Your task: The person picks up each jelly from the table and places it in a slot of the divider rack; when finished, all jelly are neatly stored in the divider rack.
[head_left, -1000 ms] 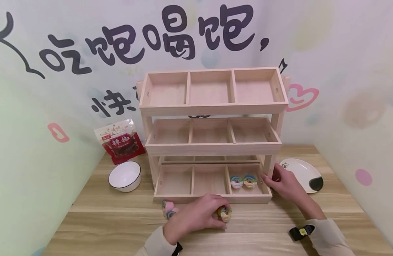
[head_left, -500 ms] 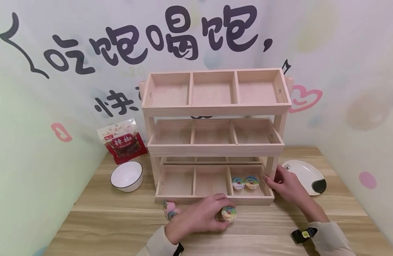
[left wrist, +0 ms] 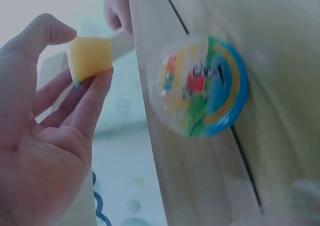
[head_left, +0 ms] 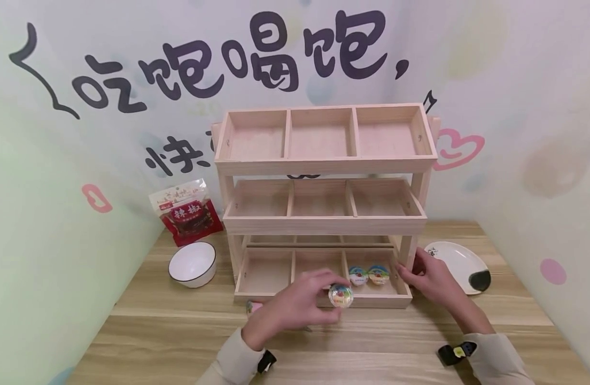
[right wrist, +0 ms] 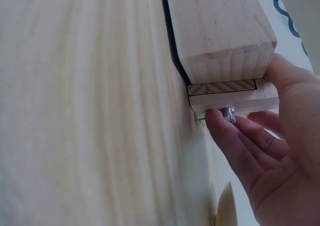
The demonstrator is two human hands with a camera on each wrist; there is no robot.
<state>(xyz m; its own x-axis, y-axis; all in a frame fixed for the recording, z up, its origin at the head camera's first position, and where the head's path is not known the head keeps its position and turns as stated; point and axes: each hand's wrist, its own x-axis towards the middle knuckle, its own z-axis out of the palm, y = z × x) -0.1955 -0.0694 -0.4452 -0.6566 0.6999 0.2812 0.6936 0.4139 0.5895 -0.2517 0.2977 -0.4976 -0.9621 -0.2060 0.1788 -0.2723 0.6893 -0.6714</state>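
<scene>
My left hand (head_left: 302,299) pinches a small jelly cup (head_left: 341,295) between thumb and fingers, in front of the lowest tray of the wooden rack (head_left: 326,225). The left wrist view shows this cup's yellow side. My right hand (head_left: 434,280) grips the rack's lower right side; in the right wrist view its fingers lie by a metal bolt (right wrist: 229,114). Two jelly cups, one pale (head_left: 358,275) and one orange (head_left: 378,275), lie in the lowest tray's right compartment. A pink jelly cup (head_left: 253,307) on the table is partly hidden behind my left hand.
A white bowl (head_left: 192,264) stands left of the rack, with a red-and-white chilli bag (head_left: 186,213) behind it. On the right lies a white oval plate (head_left: 456,264) with a dark patch. Another jelly cup (left wrist: 200,85) lies close to the left wrist camera.
My left hand has lifted the jelly cup off the table and brought it up toward the lowest tray's front edge. The right hand keeps its grip on the rack.
</scene>
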